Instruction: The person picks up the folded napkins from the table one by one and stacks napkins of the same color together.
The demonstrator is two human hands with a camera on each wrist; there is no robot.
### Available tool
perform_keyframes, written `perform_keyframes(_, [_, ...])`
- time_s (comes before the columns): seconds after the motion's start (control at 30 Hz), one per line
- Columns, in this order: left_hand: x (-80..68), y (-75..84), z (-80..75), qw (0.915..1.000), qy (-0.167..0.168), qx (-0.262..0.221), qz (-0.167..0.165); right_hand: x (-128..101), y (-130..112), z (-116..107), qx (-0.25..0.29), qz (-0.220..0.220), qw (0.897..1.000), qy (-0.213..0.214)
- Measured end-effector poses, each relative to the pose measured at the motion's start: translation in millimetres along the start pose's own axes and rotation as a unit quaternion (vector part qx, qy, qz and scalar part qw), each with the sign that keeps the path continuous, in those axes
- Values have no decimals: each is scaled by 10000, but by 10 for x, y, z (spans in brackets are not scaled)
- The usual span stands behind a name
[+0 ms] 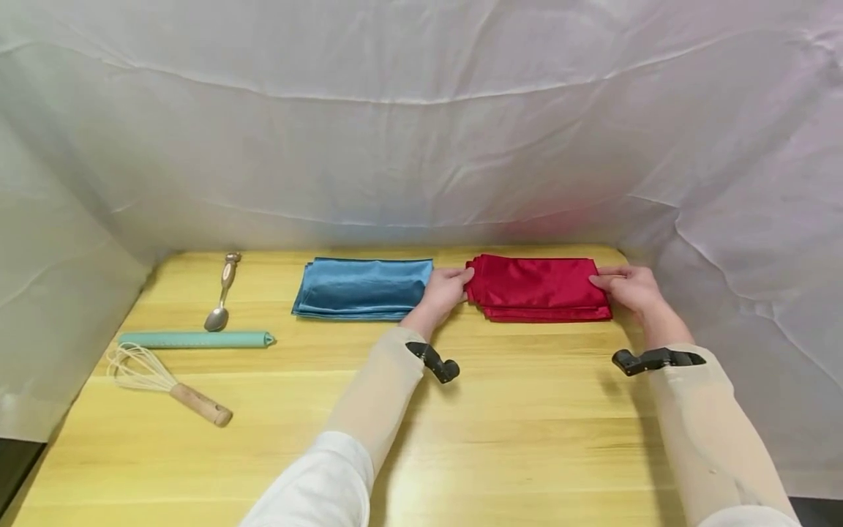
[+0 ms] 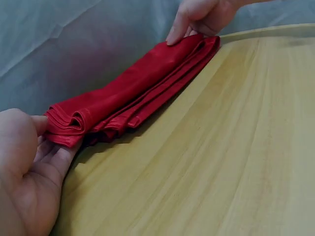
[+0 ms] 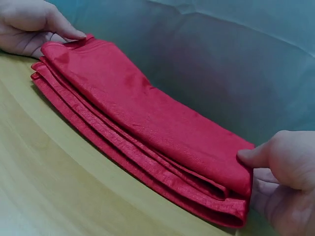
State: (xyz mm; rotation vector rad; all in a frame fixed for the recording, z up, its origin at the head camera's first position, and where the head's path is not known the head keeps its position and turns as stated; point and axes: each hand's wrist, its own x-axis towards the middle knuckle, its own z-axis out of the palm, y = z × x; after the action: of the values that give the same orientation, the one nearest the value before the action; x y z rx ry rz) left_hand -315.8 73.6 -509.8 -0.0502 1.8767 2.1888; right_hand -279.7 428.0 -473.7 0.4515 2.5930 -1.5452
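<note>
a folded red cloth (image 1: 538, 287) lies flat at the far side of the desk (image 1: 514, 432), close to the white sheet backdrop (image 1: 421, 124), just right of the middle. it is a deep, glossy crimson with a satin-like sheen, folded into a rectangle of several layers; the wrist views show the stacked folds running along its near long edge, each one with a stitched hem, and the layers slightly stepped rather than flush. its top face is smooth, with only faint creases.

the left hand (image 1: 444, 289) holds the cloth's left short end: the thumb sits on top of the fold and the fingers (image 2: 51, 155) lie under and beside it, pinching the edge lightly. the right hand (image 1: 628, 287) holds the opposite short end in the same way, thumb on top and fingers (image 3: 268, 189) tucked beneath the rounded folds. both hands are at desk level, and the cloth rests on the wood between them.

just left of the left hand lies a folded blue cloth (image 1: 362, 288), of similar size and sheen, set in line with the red one and apart from it by a narrow gap. farther left are a metal spoon (image 1: 222, 293), a pale green rolled mat (image 1: 196, 339) and a whisk (image 1: 165, 384) with a wooden handle, all well apart from the hands.
</note>
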Motion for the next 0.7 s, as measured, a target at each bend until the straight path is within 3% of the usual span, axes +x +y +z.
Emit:
perform_keyframes(0.1, [-22, -5, 0, 9999, 153, 12, 51, -2, -7, 10, -68, -103, 9998, 150])
perform_keyframes(0.33, [-52, -33, -4, 9932, 606, 901, 417, -20, -53, 55, -714, -339, 9954, 533])
perform_keyframes(0.5, [-82, -44, 2, 9947, 645, 547, 592, -31, -105, 45, -505, -343, 9948, 816])
perform_keyframes(0.7, [-71, -83, 9, 9928, 749, 444, 820, -21, -95, 29, 10, -451, 9971, 615])
